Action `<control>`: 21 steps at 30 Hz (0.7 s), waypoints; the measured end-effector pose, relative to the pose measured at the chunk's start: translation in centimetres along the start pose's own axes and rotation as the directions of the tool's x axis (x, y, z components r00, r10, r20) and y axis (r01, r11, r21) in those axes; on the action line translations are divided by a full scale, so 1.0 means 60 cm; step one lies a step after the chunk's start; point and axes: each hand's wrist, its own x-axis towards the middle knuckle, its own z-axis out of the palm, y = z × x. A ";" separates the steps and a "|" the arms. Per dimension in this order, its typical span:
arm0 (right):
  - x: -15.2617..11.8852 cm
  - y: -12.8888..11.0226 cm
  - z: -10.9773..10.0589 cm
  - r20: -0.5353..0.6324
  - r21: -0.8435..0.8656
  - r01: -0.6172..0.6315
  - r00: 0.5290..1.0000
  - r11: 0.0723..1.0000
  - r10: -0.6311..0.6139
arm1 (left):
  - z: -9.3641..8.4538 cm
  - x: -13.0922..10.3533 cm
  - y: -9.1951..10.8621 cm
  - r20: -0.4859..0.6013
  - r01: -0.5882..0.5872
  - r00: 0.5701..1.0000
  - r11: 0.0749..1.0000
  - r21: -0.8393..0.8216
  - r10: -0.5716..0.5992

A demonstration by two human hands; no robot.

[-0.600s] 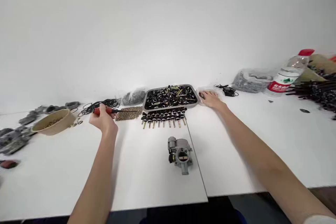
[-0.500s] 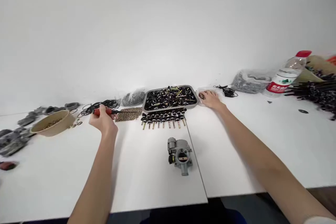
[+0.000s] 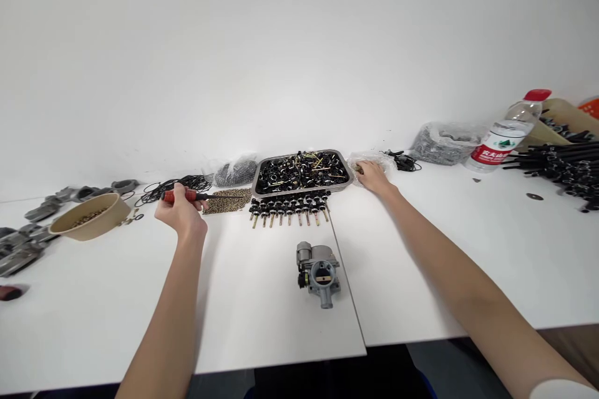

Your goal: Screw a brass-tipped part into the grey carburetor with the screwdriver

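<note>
My left hand (image 3: 181,212) is closed around a screwdriver (image 3: 180,196) with a red and black handle, its thin shaft pointing right over a heap of small brass parts (image 3: 228,201). At the clear plastic bag (image 3: 386,165) beside the tray, my right hand (image 3: 374,176) has its fingers curled together; what they pinch is too small to make out. A grey metal carburetor (image 3: 321,274) stands on the white table between my forearms, apart from both hands. Behind it are rows of black fittings with brass stems (image 3: 290,209).
A metal tray (image 3: 255,190) full of similar fittings stands against the wall. Leftward are a beige bowl (image 3: 88,232) with brass parts, black rings (image 3: 175,188) and grey castings (image 3: 21,255). Toward the right are a bag of dark parts (image 3: 442,146), a water bottle (image 3: 496,146) and black hoses (image 3: 568,165).
My right hand's fingers have drawn in and curled at the plastic bag. The screwdriver stays in my left hand. The whole view has shifted slightly.
</note>
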 end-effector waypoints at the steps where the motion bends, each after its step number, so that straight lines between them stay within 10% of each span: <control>1: 0.001 0.001 0.001 -0.015 0.010 -0.015 1.000 1.000 0.015 | 0.000 0.000 0.000 0.000 0.000 1.000 1.000 0.002 0.000; 21: 0.013 0.048 -0.037 -0.045 0.494 -0.149 0.979 0.857 0.197 | 0.001 0.000 0.001 0.014 0.000 1.000 1.000 -0.032 0.000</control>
